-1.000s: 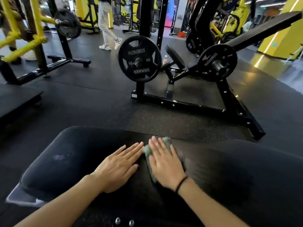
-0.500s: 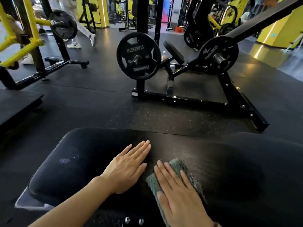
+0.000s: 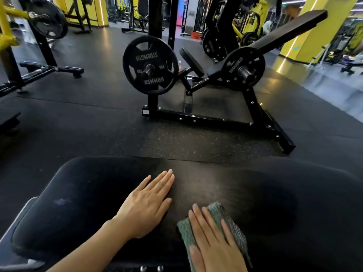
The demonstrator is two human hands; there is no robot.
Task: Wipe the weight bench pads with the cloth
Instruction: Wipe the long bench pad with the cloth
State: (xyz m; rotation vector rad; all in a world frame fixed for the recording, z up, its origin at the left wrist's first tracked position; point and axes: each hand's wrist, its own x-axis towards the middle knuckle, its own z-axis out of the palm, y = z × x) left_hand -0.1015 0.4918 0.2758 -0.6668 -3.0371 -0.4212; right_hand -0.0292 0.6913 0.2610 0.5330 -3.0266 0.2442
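The black bench pad point(image 3: 82, 193) fills the lower part of the frame. At lower centre, the left hand point(image 3: 145, 205) lies flat on the pad, palm down, fingers straight and close together, holding nothing. Just to its right, at the bottom edge, the right hand point(image 3: 214, 242) presses flat on the green cloth point(image 3: 231, 222), fingers spread and extended, the cloth showing on both sides of it. Beyond the pad, in the upper centre, stands a black rack with two weight plates point(image 3: 150, 64).
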